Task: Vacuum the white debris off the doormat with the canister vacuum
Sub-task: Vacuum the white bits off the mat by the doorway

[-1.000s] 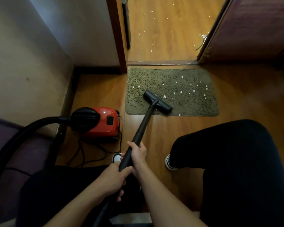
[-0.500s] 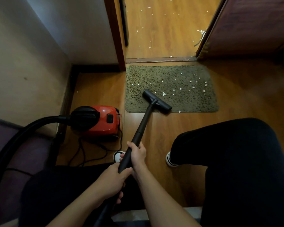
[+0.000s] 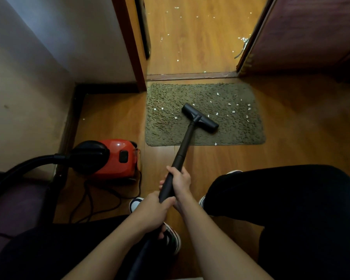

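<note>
**Vacuuming the doormat, partway through**

Both hands grip the black wand (image 3: 185,142): right hand (image 3: 180,182) ahead, left hand (image 3: 152,214) just behind. The floor head (image 3: 199,117) rests mid-doormat (image 3: 170,134). White debris (image 3: 233,111) remains, mostly right. Next move likely sweeps right. The red canister vacuum (image 3: 109,156) sits left.

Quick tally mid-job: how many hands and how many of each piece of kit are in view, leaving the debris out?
Hands: 2, left hand and right hand, both gripping the wand
Wand: 1
Nozzle: 1
Red canister: 1
Black hose: 1
Doormat: 1
Total: 7
</note>
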`<state>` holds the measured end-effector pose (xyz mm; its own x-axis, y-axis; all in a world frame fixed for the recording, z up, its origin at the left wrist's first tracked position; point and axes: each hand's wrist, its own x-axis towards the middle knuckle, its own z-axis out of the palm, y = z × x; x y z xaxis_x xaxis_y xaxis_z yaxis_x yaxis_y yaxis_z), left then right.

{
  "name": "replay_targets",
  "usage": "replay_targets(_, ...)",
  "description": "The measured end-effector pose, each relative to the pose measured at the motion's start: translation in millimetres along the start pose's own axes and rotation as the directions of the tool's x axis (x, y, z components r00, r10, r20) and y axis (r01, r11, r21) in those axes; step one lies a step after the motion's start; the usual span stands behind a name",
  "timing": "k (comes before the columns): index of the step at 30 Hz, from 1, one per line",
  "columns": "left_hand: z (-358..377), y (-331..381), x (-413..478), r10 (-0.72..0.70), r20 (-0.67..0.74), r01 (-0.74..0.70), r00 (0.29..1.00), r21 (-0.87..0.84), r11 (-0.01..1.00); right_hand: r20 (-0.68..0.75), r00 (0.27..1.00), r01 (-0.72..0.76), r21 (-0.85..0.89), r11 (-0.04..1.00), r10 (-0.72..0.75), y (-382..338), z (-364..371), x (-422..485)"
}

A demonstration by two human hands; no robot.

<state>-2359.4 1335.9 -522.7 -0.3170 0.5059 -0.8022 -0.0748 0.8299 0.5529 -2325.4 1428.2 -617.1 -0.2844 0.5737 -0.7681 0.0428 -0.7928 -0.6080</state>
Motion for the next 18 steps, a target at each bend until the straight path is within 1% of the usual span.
replay_targets(8,8,23,20,0.005,0.011,-0.004,1.000,-0.054,0.999,0.007,1.000,0.003,-0.017,1.000,-0.003,-24,-6,20)
replay_targets(12,1,14,15,-0.008,0.010,0.009,1.000,-0.068,0.998,0.014,1.000,-0.003,-0.016,1.000,0.003,-16,1,14)
replay_targets(18,-13,-8,-4,-0.036,-0.024,0.033,0.999,-0.105,0.994,0.060,0.998,-0.029,-0.047,0.998,0.032,4,18,-2)
